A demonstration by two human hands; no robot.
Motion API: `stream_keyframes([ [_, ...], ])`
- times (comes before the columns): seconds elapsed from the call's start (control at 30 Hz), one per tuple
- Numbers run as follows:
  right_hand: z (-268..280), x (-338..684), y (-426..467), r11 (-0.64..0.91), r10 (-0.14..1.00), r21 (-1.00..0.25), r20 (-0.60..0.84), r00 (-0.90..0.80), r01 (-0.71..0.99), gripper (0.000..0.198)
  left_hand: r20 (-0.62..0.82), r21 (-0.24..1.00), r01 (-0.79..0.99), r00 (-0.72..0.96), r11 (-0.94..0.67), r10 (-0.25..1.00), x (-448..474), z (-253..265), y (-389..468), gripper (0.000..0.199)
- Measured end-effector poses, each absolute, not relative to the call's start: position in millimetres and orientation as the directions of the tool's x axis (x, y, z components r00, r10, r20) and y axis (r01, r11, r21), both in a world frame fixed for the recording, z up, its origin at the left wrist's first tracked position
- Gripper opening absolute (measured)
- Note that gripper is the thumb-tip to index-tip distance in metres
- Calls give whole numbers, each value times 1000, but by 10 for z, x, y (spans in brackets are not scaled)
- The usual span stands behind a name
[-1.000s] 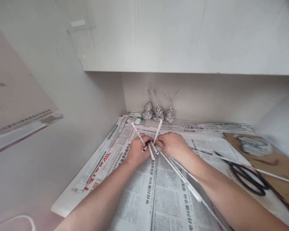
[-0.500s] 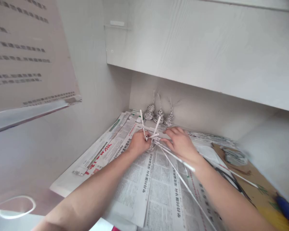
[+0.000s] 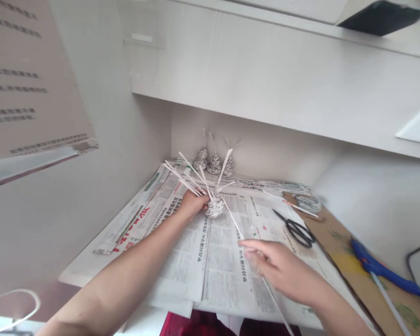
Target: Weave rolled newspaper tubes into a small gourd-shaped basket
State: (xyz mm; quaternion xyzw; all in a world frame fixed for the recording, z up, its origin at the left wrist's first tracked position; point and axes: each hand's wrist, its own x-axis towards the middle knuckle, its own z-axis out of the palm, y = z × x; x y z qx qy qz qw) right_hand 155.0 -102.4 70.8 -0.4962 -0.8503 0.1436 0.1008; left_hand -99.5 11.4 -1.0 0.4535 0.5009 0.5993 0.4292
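Note:
A small woven paper basket (image 3: 215, 206) with rolled-paper stakes (image 3: 224, 167) fanning up from its rim sits over the newspaper. My left hand (image 3: 195, 201) grips its left side, closed on it, with the far fingers hidden. From the basket a long thin paper strand (image 3: 233, 218) runs down to the right. My right hand (image 3: 271, 262) is closed around that strand, away from the basket; its fingers are slightly blurred. The strand's tail passes below the hand toward the front edge.
Several sheets of newspaper (image 3: 220, 266) cover the table. Black scissors (image 3: 297, 231) lie at the right. A blue glue gun (image 3: 383, 268) rests on cardboard (image 3: 331, 233). Three woven paper gourds (image 3: 214, 164) stand at the back wall, beside paper rods (image 3: 266, 184). A cabinet (image 3: 231, 70) overhangs.
My right hand has moved from beside the basket down and right, along the strand. The basket has come into fuller view, its stakes spread out. The view has shifted right, revealing scissors and glue gun.

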Motion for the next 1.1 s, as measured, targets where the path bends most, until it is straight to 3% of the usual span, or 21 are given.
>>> stream_keyframes([
  [0.03,640,1507,-1030,455,859,-337,-76,-506,824,43,107,989,-82,-206,-126,973,-969,-9,93,11],
  [0.1,523,1463,-975,398,890,-285,-112,-443,872,56,104,986,-115,-168,-124,980,-930,-2,51,11],
  [0.23,361,1473,-790,339,940,-227,49,-337,913,68,124,984,-114,-94,-134,988,-883,26,-13,11],
  [0.33,280,1427,-677,361,932,-359,181,-315,861,76,115,988,-99,-56,-120,992,-827,48,-61,12],
  [0.47,233,1230,-466,395,918,-667,311,-245,632,63,145,989,-24,9,-145,989,-745,49,-128,13],
  [0.6,186,989,-185,336,941,-895,302,-155,294,40,192,979,65,42,-194,981,-727,34,-145,13],
  [0.87,-106,795,-9,262,961,-952,243,-130,158,30,207,946,266,-58,-185,977,-738,33,-135,11],
  [1.1,-215,854,-9,270,957,-962,264,-116,34,24,90,995,35,21,-91,996,-715,37,-133,23],
])
